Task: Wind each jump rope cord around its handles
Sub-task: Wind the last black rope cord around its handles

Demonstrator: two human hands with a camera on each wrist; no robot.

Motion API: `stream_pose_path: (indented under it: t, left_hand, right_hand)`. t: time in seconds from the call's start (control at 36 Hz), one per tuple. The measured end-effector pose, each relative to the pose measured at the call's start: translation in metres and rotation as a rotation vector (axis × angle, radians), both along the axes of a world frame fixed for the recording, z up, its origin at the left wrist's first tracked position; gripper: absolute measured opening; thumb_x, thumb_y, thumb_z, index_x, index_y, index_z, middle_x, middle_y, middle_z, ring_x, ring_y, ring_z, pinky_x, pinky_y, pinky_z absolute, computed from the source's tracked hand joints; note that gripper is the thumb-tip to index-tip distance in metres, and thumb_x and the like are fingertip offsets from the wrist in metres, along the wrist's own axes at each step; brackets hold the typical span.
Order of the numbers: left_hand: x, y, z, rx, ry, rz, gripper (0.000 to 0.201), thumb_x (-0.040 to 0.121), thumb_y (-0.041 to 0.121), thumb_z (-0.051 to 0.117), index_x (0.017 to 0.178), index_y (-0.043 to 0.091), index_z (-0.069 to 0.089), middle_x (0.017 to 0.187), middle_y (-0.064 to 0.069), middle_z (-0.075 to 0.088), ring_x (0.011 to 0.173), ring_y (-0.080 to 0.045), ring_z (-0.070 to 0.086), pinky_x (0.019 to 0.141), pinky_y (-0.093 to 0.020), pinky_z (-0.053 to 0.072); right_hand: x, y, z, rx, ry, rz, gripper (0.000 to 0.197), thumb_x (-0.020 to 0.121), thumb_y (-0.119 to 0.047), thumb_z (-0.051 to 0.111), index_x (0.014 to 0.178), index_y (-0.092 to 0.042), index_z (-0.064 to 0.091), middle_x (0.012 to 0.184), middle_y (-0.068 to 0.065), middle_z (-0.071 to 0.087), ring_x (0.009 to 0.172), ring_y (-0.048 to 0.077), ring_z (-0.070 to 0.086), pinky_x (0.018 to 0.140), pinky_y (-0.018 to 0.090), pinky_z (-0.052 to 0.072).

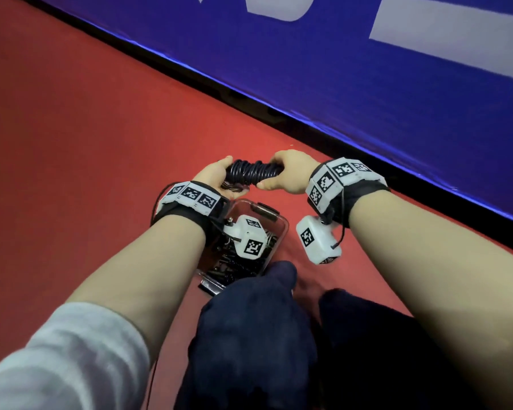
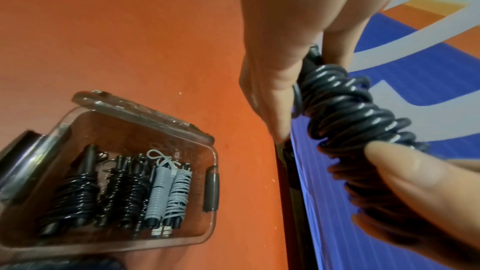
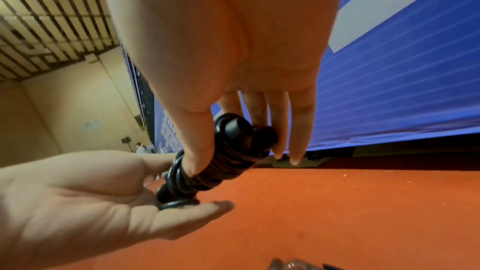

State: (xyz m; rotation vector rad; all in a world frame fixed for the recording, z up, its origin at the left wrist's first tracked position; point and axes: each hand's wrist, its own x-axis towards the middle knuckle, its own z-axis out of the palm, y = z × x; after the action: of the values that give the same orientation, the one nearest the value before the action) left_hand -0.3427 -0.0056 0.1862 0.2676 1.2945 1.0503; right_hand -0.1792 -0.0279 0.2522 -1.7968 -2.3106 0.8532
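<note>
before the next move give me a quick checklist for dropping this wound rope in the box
1. Cord wound round the handles: ok, the black rope is coiled tight.
2. Loose cord end tucked: cannot tell, the left hand covers it.
3. Grip at both ends: ok, the right hand pinches one end, the left holds the other.
4. Box open: ok, lid off.
5. Room in the box: ok, bare floor beside the grey ropes.

Both hands grip a black wound rope (image 2: 348,110) above a clear box (image 2: 210,171) of ropes.
</note>
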Motion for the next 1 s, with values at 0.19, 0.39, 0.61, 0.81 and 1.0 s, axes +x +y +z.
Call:
stream_pose_path:
  t: [0.19, 0.39, 0.61, 0.81, 1.0]
  left_hand:
    - [-0.018, -0.009, -0.061, -0.232, 0.275, -0.179, 0.044, 0.083, 0.050, 0.067, 0.089, 0.008, 0.060, 0.072, -0.010, 0.063, 0.070, -0.025, 0.062, 0.088, -0.040, 0.052]
    - [-0.025, -0.019, -0.114, -0.267, 0.286, -0.252, 0.060, 0.075, 0.057, 0.071, 0.111, 0.011, 0.062, 0.082, -0.004, 0.065, 0.066, -0.022, 0.060, 0.069, -0.034, 0.052]
    - [-0.037, -0.017, -0.161, -0.395, 0.168, -0.170, 0.033, 0.084, 0.040, 0.071, 0.078, 0.012, 0.054, 0.052, -0.003, 0.057, 0.042, -0.018, 0.052, 0.060, -0.030, 0.050]
    - [-0.047, -0.026, -0.189, -0.490, 0.172, -0.174, 0.033, 0.093, 0.036, 0.060, 0.073, 0.011, 0.051, 0.043, -0.005, 0.050, 0.037, -0.018, 0.045, 0.046, -0.025, 0.046]
    - [-0.063, -0.032, -0.226, -0.577, 0.282, -0.285, 0.053, 0.088, 0.044, 0.063, 0.115, -0.002, 0.060, 0.105, -0.017, 0.069, 0.101, -0.034, 0.065, 0.100, -0.046, 0.046]
  right_hand:
    - [0.000, 0.008, -0.045, -0.102, -0.100, 0.089, 0.052, 0.084, -0.037, 0.072, 0.124, -0.007, 0.056, 0.118, 0.009, 0.062, 0.103, 0.026, 0.058, 0.082, 0.029, 0.043]
    - [-0.010, 0.021, -0.083, -0.192, -0.147, 0.094, 0.045, 0.082, -0.030, 0.075, 0.116, -0.007, 0.059, 0.103, 0.005, 0.061, 0.089, 0.021, 0.054, 0.072, 0.027, 0.040]
    - [-0.025, 0.028, -0.138, -0.330, -0.187, 0.153, 0.047, 0.085, -0.023, 0.072, 0.126, -0.007, 0.055, 0.118, 0.009, 0.063, 0.106, 0.026, 0.060, 0.086, 0.032, 0.049]
    - [-0.040, 0.039, -0.172, -0.460, -0.237, 0.237, 0.065, 0.086, -0.020, 0.072, 0.143, -0.012, 0.042, 0.131, 0.008, 0.057, 0.111, 0.024, 0.057, 0.081, 0.027, 0.043]
    - [-0.067, 0.031, -0.212, -0.456, -0.365, 0.406, 0.070, 0.078, -0.032, 0.080, 0.135, -0.008, 0.048, 0.130, 0.008, 0.058, 0.113, 0.026, 0.058, 0.095, 0.034, 0.048]
